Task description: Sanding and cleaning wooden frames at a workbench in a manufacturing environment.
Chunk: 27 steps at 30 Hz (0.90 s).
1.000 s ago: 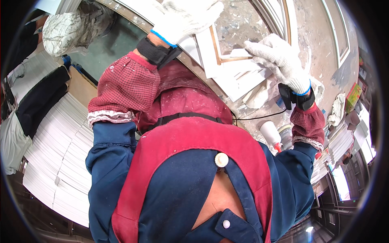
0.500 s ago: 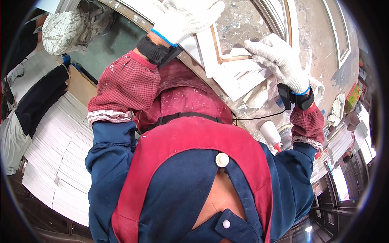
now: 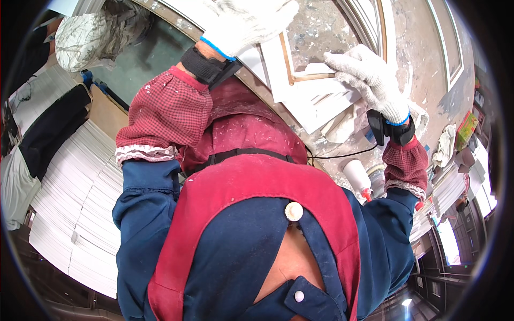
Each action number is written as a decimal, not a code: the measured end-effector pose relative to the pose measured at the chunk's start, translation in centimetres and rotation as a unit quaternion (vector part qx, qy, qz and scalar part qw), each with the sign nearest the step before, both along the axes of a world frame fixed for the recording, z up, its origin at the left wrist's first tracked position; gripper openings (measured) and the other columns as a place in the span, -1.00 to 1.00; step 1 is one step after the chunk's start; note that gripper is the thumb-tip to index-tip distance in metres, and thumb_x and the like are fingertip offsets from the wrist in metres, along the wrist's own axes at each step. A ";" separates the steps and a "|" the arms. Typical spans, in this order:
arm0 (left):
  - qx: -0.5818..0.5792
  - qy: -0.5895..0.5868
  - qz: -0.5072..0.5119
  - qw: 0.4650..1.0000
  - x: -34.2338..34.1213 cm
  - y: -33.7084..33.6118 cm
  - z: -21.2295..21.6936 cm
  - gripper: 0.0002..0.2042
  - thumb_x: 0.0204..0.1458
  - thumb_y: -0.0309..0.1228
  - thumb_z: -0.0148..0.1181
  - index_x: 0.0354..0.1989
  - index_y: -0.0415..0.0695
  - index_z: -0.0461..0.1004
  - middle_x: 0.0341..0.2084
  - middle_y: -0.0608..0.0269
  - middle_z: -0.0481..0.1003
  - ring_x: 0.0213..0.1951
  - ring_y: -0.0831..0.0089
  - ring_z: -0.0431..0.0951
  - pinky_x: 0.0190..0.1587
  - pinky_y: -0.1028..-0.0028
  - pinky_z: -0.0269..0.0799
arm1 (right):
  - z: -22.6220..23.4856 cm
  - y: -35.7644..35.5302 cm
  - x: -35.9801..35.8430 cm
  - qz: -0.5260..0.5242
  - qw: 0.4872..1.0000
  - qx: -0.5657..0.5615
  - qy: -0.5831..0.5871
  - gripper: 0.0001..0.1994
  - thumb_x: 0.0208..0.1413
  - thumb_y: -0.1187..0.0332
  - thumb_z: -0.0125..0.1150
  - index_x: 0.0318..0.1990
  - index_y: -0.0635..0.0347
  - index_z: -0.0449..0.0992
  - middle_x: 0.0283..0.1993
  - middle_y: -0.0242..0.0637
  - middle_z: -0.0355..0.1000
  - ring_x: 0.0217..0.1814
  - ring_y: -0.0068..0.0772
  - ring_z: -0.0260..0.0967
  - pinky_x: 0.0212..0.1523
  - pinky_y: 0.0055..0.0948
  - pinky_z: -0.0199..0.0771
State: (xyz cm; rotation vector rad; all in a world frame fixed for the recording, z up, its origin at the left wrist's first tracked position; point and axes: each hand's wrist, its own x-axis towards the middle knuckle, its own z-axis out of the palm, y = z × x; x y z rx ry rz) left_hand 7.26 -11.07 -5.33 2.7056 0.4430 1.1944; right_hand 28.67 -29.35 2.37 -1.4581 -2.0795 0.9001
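My left hand (image 3: 249, 24), in a white knit glove with a blue cuff edge, is at the top of the view. Its fingers stretch to the right over a white frame piece; glare washes out much of the glove. My right hand (image 3: 369, 83), gloved the same way, is held over the worktable with its fingers extended toward the left. Its fingertips are beside a white strip at the corner of a white frame (image 3: 316, 109) with a brown inner edge (image 3: 289, 64). Whether they touch it, I cannot tell. Neither hand shows anything held.
More white frames (image 3: 450, 48) lie on the paint-spattered table (image 3: 415, 32). A crumpled white cloth (image 3: 340, 125), a black cable (image 3: 348, 155) and a white bottle with a red tip (image 3: 355, 174) are near my right arm. Stacked white boards (image 3: 80, 203) and a wrapped bundle (image 3: 80, 43) stand left.
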 end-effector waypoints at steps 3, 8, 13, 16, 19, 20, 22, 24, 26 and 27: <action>0.021 -0.051 -0.006 0.998 0.2 0.1 -1.2 -0.85 0.06 -0.37 0.23 -0.19 -0.02 0.53 -0.19 0.31 0.51 0.15 0.06 0.43 0.28 -0.34 -0.02 | 0.6 -0.5 0.4 0.003 0.994 -0.109 -0.022 -0.58 0.20 0.38 0.03 0.21 0.12 0.53 -0.37 -0.30 0.37 -0.28 -0.25 0.34 -0.22 -0.34 0.37; -0.043 -0.033 -0.019 0.998 0.0 -0.1 -0.9 -0.85 0.06 -0.37 0.23 -0.18 0.00 0.54 -0.18 0.30 0.52 0.15 0.05 0.42 0.30 -0.33 -0.02 | -0.6 -1.0 0.3 -0.029 0.997 -0.066 -0.006 -0.64 0.21 0.32 0.14 0.14 0.09 0.58 -0.39 -0.40 0.35 -0.41 -0.49 0.27 -0.39 -0.52 0.31; -0.061 0.050 -0.008 0.997 -0.6 -0.8 1.9 -0.85 0.06 -0.37 0.23 -0.19 0.00 0.55 -0.18 0.30 0.52 0.15 0.06 0.42 0.30 -0.35 -0.03 | -1.6 -0.4 0.0 0.001 0.988 0.154 -0.025 -0.75 0.23 0.15 0.31 -0.18 0.16 0.67 -0.47 -0.52 0.29 -0.61 -0.80 0.17 -0.68 -0.70 0.12; -0.028 -0.042 -0.017 0.999 -0.2 0.0 -0.8 -0.85 0.06 -0.37 0.23 -0.19 -0.01 0.54 -0.18 0.30 0.52 0.15 0.06 0.42 0.30 -0.36 -0.03 | -0.4 -1.0 -1.6 -0.199 0.954 -0.160 0.159 -0.70 0.22 0.09 0.34 -0.34 0.16 0.64 -0.50 -0.52 0.27 -0.65 -0.81 0.16 -0.72 -0.64 0.07; -0.027 -0.030 -0.020 0.999 -0.1 -0.1 -0.6 -0.85 0.06 -0.37 0.22 -0.19 -0.02 0.54 -0.17 0.30 0.51 0.15 0.05 0.42 0.30 -0.37 -0.04 | 0.0 -0.7 -1.2 -0.167 0.950 -0.204 0.170 -0.70 0.22 0.10 0.34 -0.33 0.16 0.65 -0.50 -0.54 0.26 -0.66 -0.83 0.13 -0.74 -0.62 0.03; -0.027 -0.030 -0.020 0.999 0.0 -0.2 -0.6 -0.85 0.06 -0.37 0.22 -0.19 -0.02 0.54 -0.17 0.30 0.51 0.15 0.05 0.42 0.30 -0.37 -0.04 | 0.4 -0.5 -1.1 -0.141 0.965 -0.188 0.117 -0.74 0.22 0.14 0.33 -0.27 0.15 0.65 -0.48 -0.51 0.30 -0.62 -0.78 0.20 -0.68 -0.60 0.12; -0.031 -0.026 -0.016 0.999 0.1 -0.2 -0.6 -0.84 0.07 -0.38 0.22 -0.18 -0.03 0.54 -0.16 0.29 0.50 0.15 0.04 0.41 0.31 -0.38 -0.06 | 0.5 -0.6 -0.6 -0.116 0.976 -0.171 0.063 -0.78 0.22 0.18 0.32 -0.21 0.15 0.66 -0.45 -0.48 0.34 -0.57 -0.73 0.26 -0.61 -0.58 0.21; -0.020 -0.035 -0.014 0.999 0.1 -0.1 -1.0 -0.83 0.07 -0.37 0.22 -0.17 -0.03 0.54 -0.15 0.28 0.50 0.16 0.02 0.41 0.30 -0.39 -0.06 | 0.0 -0.6 0.5 0.017 0.993 0.068 -0.091 -0.75 0.22 0.25 0.27 -0.02 0.10 0.64 -0.36 -0.36 0.43 -0.40 -0.49 0.38 -0.37 -0.44 0.39; -0.010 -0.045 -0.013 0.999 0.0 0.0 -1.2 -0.83 0.07 -0.37 0.22 -0.16 -0.03 0.54 -0.14 0.26 0.50 0.16 0.00 0.41 0.30 -0.40 -0.07 | 1.3 -0.6 0.5 -0.004 0.997 -0.009 -0.081 -0.72 0.22 0.26 0.24 0.05 0.07 0.61 -0.32 -0.30 0.46 -0.31 -0.36 0.40 -0.25 -0.37 0.40; -0.005 -0.044 -0.010 0.999 0.0 0.0 -1.3 -0.82 0.07 -0.37 0.23 -0.15 -0.03 0.54 -0.14 0.26 0.50 0.16 -0.01 0.41 0.30 -0.41 -0.07 | 1.8 -0.5 0.5 -0.025 0.993 -0.085 -0.071 -0.68 0.22 0.27 0.22 0.12 0.03 0.58 -0.27 -0.25 0.49 -0.22 -0.24 0.43 -0.14 -0.31 0.42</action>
